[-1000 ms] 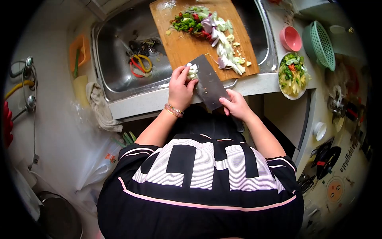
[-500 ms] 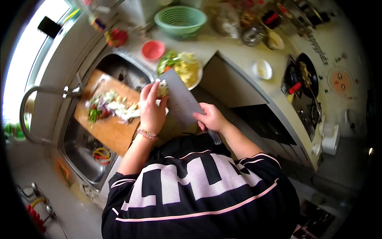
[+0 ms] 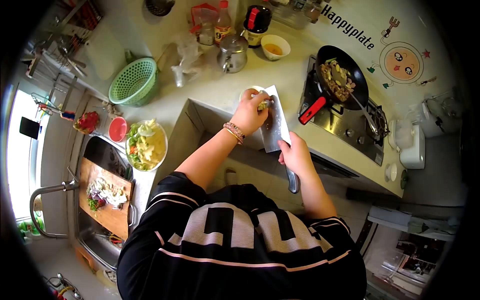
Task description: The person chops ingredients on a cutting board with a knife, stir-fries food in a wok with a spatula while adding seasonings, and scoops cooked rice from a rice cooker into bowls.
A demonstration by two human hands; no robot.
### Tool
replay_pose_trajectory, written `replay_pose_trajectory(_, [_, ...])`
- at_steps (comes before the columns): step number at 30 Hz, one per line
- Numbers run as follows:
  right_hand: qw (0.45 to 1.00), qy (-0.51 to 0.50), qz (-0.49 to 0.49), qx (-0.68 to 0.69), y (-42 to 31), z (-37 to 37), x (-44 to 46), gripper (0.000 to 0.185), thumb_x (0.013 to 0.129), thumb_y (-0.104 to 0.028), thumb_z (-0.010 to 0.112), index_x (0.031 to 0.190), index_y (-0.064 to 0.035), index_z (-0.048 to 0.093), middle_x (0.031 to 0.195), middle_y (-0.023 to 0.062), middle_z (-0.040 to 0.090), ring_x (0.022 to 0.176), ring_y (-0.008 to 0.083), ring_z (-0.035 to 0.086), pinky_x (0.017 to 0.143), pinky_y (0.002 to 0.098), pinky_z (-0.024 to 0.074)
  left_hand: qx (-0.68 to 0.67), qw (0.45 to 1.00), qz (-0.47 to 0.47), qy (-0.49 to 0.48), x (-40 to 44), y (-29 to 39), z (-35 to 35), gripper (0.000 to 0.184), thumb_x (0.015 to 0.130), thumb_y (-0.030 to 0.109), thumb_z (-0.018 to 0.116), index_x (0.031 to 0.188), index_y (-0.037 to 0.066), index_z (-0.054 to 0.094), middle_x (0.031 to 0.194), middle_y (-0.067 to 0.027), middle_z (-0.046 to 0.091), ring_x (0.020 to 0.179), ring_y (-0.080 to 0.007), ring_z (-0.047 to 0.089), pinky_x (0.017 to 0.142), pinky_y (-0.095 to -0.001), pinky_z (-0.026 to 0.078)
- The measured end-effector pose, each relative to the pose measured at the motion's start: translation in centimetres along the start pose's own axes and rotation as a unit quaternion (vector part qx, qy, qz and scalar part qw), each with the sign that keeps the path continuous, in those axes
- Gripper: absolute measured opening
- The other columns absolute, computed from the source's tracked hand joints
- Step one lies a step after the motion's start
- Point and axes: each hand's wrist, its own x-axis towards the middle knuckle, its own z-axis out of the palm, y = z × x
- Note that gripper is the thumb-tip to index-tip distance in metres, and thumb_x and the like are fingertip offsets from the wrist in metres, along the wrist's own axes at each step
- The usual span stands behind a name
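Note:
My right hand (image 3: 298,156) is closed round the handle of a cleaver (image 3: 274,131), its broad blade tilted up and away from me. With curled fingers, my left hand (image 3: 250,115) presses pale chopped vegetable pieces (image 3: 263,105) against the upper part of the blade; their exact kind is hard to make out. Just beyond that hand, a small white bowl (image 3: 246,93) on the counter is partly hidden by it. On the stove, a black wok (image 3: 361,82) with a red handle holds cooked food (image 3: 336,82) and a metal spatula (image 3: 367,114).
At left, a cutting board (image 3: 112,220) with chopped vegetables lies across the sink (image 3: 100,250). A plate of cut vegetables (image 3: 164,155), a red bowl (image 3: 118,130) and a green basket (image 3: 132,85) stand nearby. Along the back are a kettle (image 3: 233,52) and an egg-yellow-filled bowl (image 3: 276,47).
My view and body have turned right, from the sink towards the stove. Both hands have carried the cleaver and chopped pieces away from the cutting board to near the small white bowl.

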Motion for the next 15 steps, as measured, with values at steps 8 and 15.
replay_pose_trajectory(8, [0.999, 0.025, -0.010, -0.030, 1.8, -3.4, 3.1, 0.016, 0.089, -0.010, 0.053, 0.095, 0.0044, 0.050, 0.063, 0.0102, 0.057, 0.044, 0.0144, 0.056, 0.041, 0.0289, 0.0467, 0.149, 0.986, -0.067, -0.021, 2.0, -5.8, 5.3, 0.018, 0.073, 0.012, 0.065, 0.089, 0.003, 0.065, 0.099, -0.0186, 0.059, 0.092, -0.0358, 0.058, 0.083, -0.0404, 0.048])
replay_pose_trajectory(15, [0.998, 0.000, -0.020, -0.053, 3.1, -4.1, 3.8, 0.015, 0.088, -0.008, 0.054, 0.086, 0.0055, 0.047, 0.061, 0.0163, 0.059, 0.045, 0.0210, 0.060, 0.042, 0.0333, 0.0467, 0.159, 0.984, 0.064, 0.037, 4.7, -2.2, 4.5, 0.014, 0.078, 0.011, 0.060, 0.088, 0.004, 0.065, 0.097, -0.0115, 0.062, 0.099, -0.0301, 0.056, 0.083, -0.0393, 0.047])
